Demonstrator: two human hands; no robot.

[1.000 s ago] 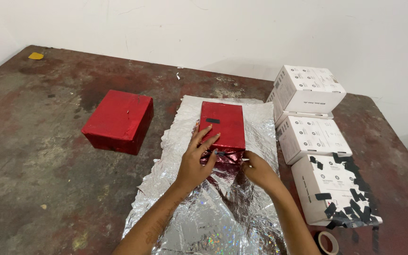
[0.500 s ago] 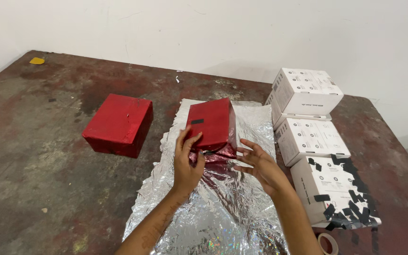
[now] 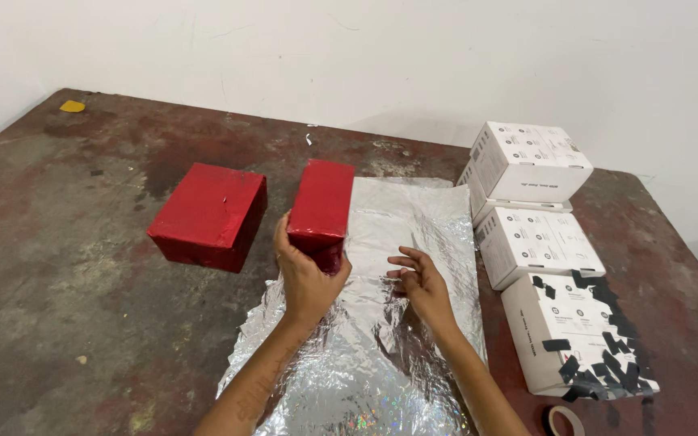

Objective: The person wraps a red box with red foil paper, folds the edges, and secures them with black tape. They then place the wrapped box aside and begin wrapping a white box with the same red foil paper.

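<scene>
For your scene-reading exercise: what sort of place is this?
Probably a plain wrapping or packing workbench: a worn, stained table, a silver foil sheet, red wrapped boxes and white cartons.

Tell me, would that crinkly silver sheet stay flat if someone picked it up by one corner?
Probably not. The silver sheet is already wrinkled and creased, so it looks thin, floppy and light. It would likely sag, crumple, perhaps tear. The right hand hovers over it; the left hand holds the red box.

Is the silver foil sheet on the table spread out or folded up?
Spread out: the foil sheet lies open and crinkled on the table, wrapping nothing.
</scene>
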